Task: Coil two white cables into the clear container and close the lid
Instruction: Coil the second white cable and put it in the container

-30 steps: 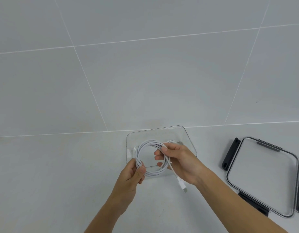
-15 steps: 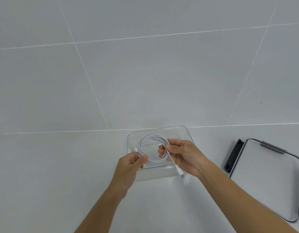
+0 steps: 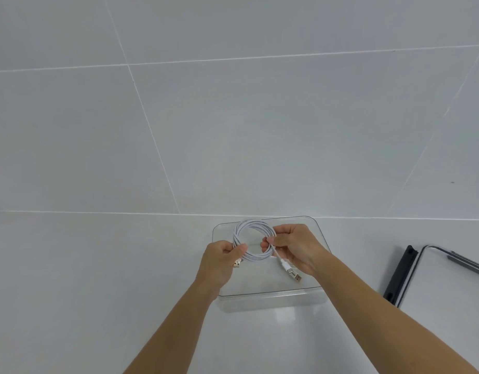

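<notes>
A white cable (image 3: pixel 253 225) wound into a round coil hangs over the open clear container (image 3: pixel 270 298). My left hand (image 3: pixel 222 261) pinches the coil's left side, with a small connector showing under the thumb. My right hand (image 3: pixel 295 245) grips the coil's right side, and the cable's loose end with a USB plug (image 3: pixel 291 271) dangles below it. The container's clear lid (image 3: pixel 448 282) with black clips lies flat at the right edge. A second cable is not visible.
Everything sits on a pale surface against a wall of large light grey tiles. A black clip (image 3: pixel 400 276) runs along the lid's left side, a short gap right of the container.
Both hands have carried the coil forward and up so it hangs over the container. The coil looks tighter, and the loose plug end hangs shorter.
</notes>
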`<state>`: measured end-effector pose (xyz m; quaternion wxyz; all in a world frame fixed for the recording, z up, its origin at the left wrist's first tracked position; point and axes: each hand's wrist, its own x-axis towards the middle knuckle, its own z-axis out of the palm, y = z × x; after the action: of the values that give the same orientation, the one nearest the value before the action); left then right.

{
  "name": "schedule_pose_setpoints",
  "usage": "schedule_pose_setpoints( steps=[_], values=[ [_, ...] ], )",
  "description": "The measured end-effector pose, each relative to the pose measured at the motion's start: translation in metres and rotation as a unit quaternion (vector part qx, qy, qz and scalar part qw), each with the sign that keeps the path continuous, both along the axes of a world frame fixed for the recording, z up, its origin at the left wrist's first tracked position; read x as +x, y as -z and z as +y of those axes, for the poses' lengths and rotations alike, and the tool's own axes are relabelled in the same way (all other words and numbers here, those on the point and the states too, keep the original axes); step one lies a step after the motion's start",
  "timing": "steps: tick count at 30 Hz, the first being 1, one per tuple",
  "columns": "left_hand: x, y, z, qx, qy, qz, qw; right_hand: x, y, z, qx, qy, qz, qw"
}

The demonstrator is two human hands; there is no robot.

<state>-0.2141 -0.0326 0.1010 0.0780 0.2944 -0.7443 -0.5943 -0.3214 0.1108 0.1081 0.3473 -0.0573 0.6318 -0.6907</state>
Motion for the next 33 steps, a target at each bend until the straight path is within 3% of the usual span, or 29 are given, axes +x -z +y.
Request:
schedule_pose_setpoints(
  steps=[11, 17, 24, 29, 33],
  values=[
    [-0.037, 0.036, -0.006, -0.06, 0.046, -0.157, 0.985, -0.012, 0.034, -0.009, 0.134, -0.006, 0.024, 0.991],
    [-0.042, 0.054, -0.005, -0.001, 0.033, -0.212, 0.977, -0.014, 0.047, -0.016, 0.219, -0.026, 0.044, 0.974],
    [-0.049, 0.071, -0.007, -0.002, 0.02, -0.218, 0.976, -0.028, 0.067, -0.028, 0.341, -0.069, 0.142, 0.927],
    [-0.054, 0.082, -0.008, -0.034, -0.004, -0.214, 0.976, -0.029, 0.071, -0.032, 0.363, -0.055, 0.18, 0.913],
    [-0.055, 0.082, -0.005, -0.034, 0.005, -0.211, 0.977, -0.028, 0.072, -0.031, 0.4, -0.089, 0.234, 0.882]
  ],
)
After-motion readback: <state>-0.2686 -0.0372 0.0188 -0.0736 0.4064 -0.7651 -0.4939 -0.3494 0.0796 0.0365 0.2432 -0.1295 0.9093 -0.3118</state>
